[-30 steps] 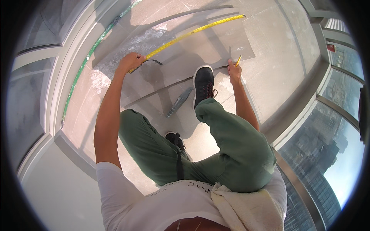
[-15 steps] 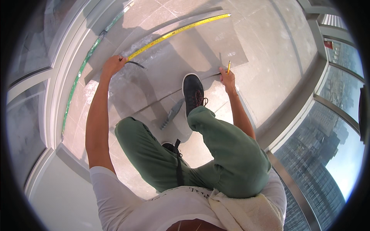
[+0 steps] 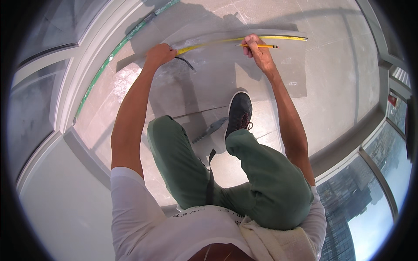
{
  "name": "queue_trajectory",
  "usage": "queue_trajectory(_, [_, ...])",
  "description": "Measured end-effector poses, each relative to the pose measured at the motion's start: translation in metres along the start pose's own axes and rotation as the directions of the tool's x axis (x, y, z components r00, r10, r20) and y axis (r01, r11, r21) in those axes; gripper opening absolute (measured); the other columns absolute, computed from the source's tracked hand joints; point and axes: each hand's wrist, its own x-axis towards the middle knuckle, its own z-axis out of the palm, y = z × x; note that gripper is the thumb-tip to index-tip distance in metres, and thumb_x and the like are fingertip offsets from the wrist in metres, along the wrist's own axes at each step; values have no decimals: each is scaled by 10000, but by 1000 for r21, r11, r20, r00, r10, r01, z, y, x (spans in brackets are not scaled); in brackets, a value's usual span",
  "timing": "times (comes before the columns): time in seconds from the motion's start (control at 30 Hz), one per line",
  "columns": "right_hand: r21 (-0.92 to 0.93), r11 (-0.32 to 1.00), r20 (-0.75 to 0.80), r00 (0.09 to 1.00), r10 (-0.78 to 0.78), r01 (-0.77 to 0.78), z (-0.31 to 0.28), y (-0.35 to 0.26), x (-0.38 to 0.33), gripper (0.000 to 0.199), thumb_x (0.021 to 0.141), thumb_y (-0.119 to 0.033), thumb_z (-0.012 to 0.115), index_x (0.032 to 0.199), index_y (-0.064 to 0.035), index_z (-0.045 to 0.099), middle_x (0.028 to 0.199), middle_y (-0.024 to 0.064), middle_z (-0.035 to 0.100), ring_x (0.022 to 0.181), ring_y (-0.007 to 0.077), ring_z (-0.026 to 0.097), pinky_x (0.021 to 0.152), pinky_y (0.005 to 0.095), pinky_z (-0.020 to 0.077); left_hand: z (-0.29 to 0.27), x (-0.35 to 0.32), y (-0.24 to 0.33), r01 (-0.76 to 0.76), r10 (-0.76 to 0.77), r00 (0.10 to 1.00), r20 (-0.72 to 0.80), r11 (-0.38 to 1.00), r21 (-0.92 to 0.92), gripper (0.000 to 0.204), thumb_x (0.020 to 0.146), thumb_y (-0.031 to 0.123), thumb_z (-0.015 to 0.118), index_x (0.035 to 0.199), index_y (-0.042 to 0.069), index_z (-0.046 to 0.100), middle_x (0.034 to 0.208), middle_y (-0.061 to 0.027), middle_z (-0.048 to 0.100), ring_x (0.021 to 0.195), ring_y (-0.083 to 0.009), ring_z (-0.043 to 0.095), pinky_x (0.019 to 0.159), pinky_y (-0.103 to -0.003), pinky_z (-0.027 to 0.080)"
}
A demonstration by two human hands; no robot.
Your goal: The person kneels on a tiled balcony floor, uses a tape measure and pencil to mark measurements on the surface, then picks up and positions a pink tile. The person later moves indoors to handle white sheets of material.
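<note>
My left hand point(image 3: 161, 55) is closed around the near end of a long yellow tape measure point(image 3: 283, 38), its case hidden by my fingers, and a thin black strap point(image 3: 188, 63) trails from beside my grip. The blade runs out to the right along the far side of a flat, grey rectangular slab point(image 3: 278, 82) lying on the pale tiled floor point(image 3: 331, 82). My right hand point(image 3: 257, 54) pinches a slim yellow pencil point(image 3: 270, 46) over the blade, its tip toward the left; I cannot tell whether that tip touches the slab. Nearer me, a grey tool with a ridged handle point(image 3: 211, 129) lies just left of my black lace-up shoe point(image 3: 239, 111).
</note>
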Motion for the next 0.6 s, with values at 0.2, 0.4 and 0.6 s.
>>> queue_trajectory(0.2, [-150,971,176,972,-157,184,71,7,66,213,870,-264,587,950,-68,560,836,25,612,789,117,551,738,288,458,-5,14,6,-32,30,999,23,994,108,406,826,426,559,985,91,724,961,-164,695,891,-340,665,806,-431,522])
queue_trajectory(0.4, [-108,991,167,984,-65,83,87,25,84,194,846,-243,597,932,-71,573,841,20,622,795,120,552,741,280,455,-6,17,14,-11,13,1000,-11,984,179,395,823,418,567,937,76,728,947,-155,701,887,-332,670,796,-427,527])
queue_trajectory(0.6, [-117,985,119,986,-116,130,91,31,87,193,837,-245,603,900,-64,579,786,18,619,752,112,555,715,271,458,-6,22,10,-3,4,1000,-6,986,169,398,824,425,568,936,78,728,954,-148,702,909,-334,667,815,-428,523])
